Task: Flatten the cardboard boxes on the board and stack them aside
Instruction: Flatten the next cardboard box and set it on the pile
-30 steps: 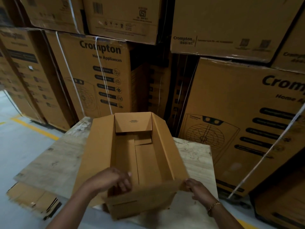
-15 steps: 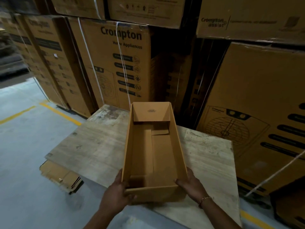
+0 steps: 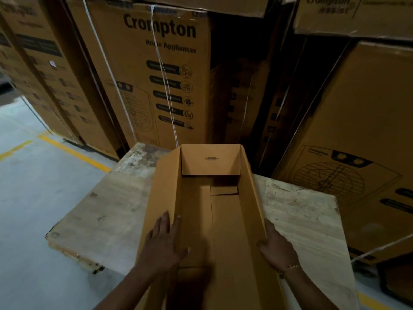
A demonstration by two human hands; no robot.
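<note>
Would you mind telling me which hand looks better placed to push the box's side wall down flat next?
Probably the left hand: it lies spread flat across the box's left wall and rim. The right hand only touches the right wall's outside.

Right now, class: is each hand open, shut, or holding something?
Left hand: open, flat on the left wall of the cardboard box.
Right hand: open, against its right wall.

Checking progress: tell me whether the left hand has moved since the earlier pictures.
Yes. The left hand has gone forward, past the board's near edge toward its far end, and now lies flat on the box's left wall.
</note>
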